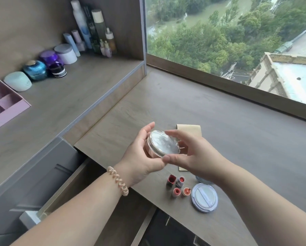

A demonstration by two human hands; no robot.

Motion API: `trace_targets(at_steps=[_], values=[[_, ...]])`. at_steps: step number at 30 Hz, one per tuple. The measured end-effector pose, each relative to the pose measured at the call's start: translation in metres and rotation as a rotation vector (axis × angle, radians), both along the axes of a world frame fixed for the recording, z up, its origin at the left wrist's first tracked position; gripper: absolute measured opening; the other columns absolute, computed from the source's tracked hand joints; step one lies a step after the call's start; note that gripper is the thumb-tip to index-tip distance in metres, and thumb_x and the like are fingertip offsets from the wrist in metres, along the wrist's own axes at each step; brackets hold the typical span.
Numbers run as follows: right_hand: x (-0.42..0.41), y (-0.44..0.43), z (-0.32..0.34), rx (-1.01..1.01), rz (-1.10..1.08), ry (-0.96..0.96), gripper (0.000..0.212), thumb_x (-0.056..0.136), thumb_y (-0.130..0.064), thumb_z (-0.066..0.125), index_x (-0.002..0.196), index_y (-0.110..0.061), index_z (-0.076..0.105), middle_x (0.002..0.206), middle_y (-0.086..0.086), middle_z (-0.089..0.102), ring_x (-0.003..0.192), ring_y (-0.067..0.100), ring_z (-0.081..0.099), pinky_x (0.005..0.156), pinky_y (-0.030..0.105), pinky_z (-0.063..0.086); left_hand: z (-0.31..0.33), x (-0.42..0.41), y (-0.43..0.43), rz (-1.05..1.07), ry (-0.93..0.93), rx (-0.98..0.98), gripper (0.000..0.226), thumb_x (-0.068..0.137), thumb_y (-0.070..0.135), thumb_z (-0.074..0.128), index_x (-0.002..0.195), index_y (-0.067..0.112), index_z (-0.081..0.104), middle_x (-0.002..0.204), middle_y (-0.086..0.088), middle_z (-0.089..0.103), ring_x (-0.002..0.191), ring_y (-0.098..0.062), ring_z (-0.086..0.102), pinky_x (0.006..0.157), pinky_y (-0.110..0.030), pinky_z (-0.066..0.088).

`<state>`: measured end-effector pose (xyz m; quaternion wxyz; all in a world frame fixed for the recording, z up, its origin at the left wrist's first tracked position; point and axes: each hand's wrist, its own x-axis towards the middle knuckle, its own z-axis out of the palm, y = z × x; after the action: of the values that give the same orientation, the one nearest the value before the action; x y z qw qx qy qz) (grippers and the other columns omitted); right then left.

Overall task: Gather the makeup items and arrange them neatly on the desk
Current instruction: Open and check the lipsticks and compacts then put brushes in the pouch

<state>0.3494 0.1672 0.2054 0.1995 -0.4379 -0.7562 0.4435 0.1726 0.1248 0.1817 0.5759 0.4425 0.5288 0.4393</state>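
I hold a round pink-gold compact (163,145) with a shiny pale lid above the grey wooden desk (237,148). My left hand (141,153) cups it from the left and below. My right hand (189,153) pinches its right side between thumb and fingers. Under my hands, near the desk's front edge, stand several small open lipsticks (178,186) in red and coral. To their right a round light-blue cushion compact (204,197) lies flat. A beige flat packet (189,129) lies on the desk behind my hands, partly hidden.
A raised shelf (65,103) on the left carries jars (65,53) and tall bottles (88,27) along its back wall, plus a pink organiser tray (4,107). A drawer (74,185) stands open below the desk's left end. A large window (237,41) runs behind the desk.
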Motion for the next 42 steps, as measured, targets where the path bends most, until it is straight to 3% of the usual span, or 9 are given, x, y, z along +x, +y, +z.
trace_targets(at_steps=[5, 13, 16, 20, 24, 32, 36, 38, 42], values=[[0.013, 0.003, -0.005, 0.107, 0.03, -0.05, 0.082, 0.06, -0.061, 0.075, 0.133, -0.032, 0.049, 0.118, -0.017, 0.055, 0.1, -0.005, 0.053, 0.088, 0.022, 0.044, 0.001, 0.011, 0.0, -0.093, 0.033, 0.012, 0.106, 0.062, -0.001, 0.077, 0.146, 0.034, 0.022, 0.133, 0.002, 0.053, 0.113, -0.008, 0.06, 0.091, -0.027, 0.05], [0.023, 0.004, -0.004, 0.292, 0.004, -0.046, 0.073, 0.062, -0.06, 0.067, 0.127, -0.027, 0.057, 0.114, -0.01, 0.053, 0.103, 0.003, 0.053, 0.089, 0.019, 0.043, -0.003, 0.025, 0.002, -0.094, -0.016, 0.022, 0.105, 0.064, 0.001, 0.077, 0.144, 0.04, 0.023, 0.131, 0.001, 0.057, 0.117, -0.013, 0.058, 0.098, -0.041, 0.047], [0.022, 0.002, -0.005, 0.387, -0.002, -0.061, 0.07, 0.062, -0.057, 0.067, 0.123, -0.023, 0.061, 0.109, -0.009, 0.055, 0.098, 0.002, 0.053, 0.084, 0.013, 0.041, -0.005, 0.027, 0.002, -0.108, -0.098, -0.055, 0.111, 0.064, -0.003, 0.075, 0.144, 0.045, 0.015, 0.132, 0.002, 0.056, 0.116, -0.011, 0.059, 0.095, -0.036, 0.05], [0.02, -0.001, -0.009, 0.424, -0.055, -0.058, 0.064, 0.062, -0.052, 0.066, 0.117, -0.02, 0.064, 0.105, -0.004, 0.056, 0.095, 0.012, 0.056, 0.082, 0.026, 0.049, -0.004, 0.024, 0.001, -0.156, -0.304, -0.21, 0.087, 0.075, -0.008, 0.067, 0.142, 0.033, 0.029, 0.13, -0.011, 0.059, 0.108, -0.025, 0.062, 0.08, -0.039, 0.056], [0.02, -0.002, -0.01, 0.396, -0.083, -0.067, 0.057, 0.063, -0.052, 0.061, 0.11, -0.02, 0.067, 0.096, -0.003, 0.055, 0.089, 0.014, 0.056, 0.079, 0.029, 0.049, 0.0, 0.028, 0.0, -0.188, -0.35, -0.247, 0.063, 0.08, -0.012, 0.061, 0.131, 0.022, 0.048, 0.12, -0.018, 0.063, 0.1, -0.028, 0.063, 0.07, -0.032, 0.058], [0.025, 0.003, -0.014, 0.268, -0.162, -0.028, 0.063, 0.065, -0.072, 0.054, 0.102, -0.024, 0.071, 0.093, -0.006, 0.058, 0.087, 0.009, 0.057, 0.077, 0.024, 0.045, -0.006, 0.039, -0.002, -0.169, -0.3, -0.279, 0.063, 0.066, -0.012, 0.057, 0.116, 0.026, 0.058, 0.094, -0.007, 0.069, 0.083, -0.024, 0.068, 0.056, -0.029, 0.054], [0.028, 0.007, -0.016, 0.078, -0.267, 0.07, 0.04, 0.068, -0.073, 0.048, 0.066, -0.036, 0.063, 0.065, -0.015, 0.056, 0.064, 0.001, 0.052, 0.061, 0.022, 0.038, -0.011, 0.043, 0.0, -0.149, -0.246, -0.315, 0.065, 0.077, -0.022, 0.044, 0.117, 0.028, 0.057, 0.097, -0.007, 0.065, 0.077, -0.02, 0.065, 0.051, -0.027, 0.05], [0.033, 0.009, -0.02, 0.011, -0.296, 0.104, 0.048, 0.07, -0.075, 0.045, 0.054, -0.03, 0.053, 0.055, -0.012, 0.046, 0.057, 0.006, 0.046, 0.056, 0.025, 0.034, -0.012, 0.046, 0.0, -0.133, -0.236, -0.328, 0.066, 0.078, -0.022, 0.042, 0.12, 0.027, 0.056, 0.098, -0.008, 0.064, 0.073, -0.019, 0.064, 0.049, -0.027, 0.048], [0.04, 0.01, -0.024, -0.123, -0.278, 0.21, 0.046, 0.065, -0.075, 0.051, 0.08, -0.034, 0.066, 0.078, -0.011, 0.066, 0.079, 0.008, 0.063, 0.076, 0.03, 0.05, -0.009, 0.052, 0.003, -0.106, -0.246, -0.346, 0.066, 0.077, -0.021, 0.04, 0.12, 0.026, 0.056, 0.102, -0.01, 0.063, 0.072, -0.019, 0.063, 0.049, -0.026, 0.047]])
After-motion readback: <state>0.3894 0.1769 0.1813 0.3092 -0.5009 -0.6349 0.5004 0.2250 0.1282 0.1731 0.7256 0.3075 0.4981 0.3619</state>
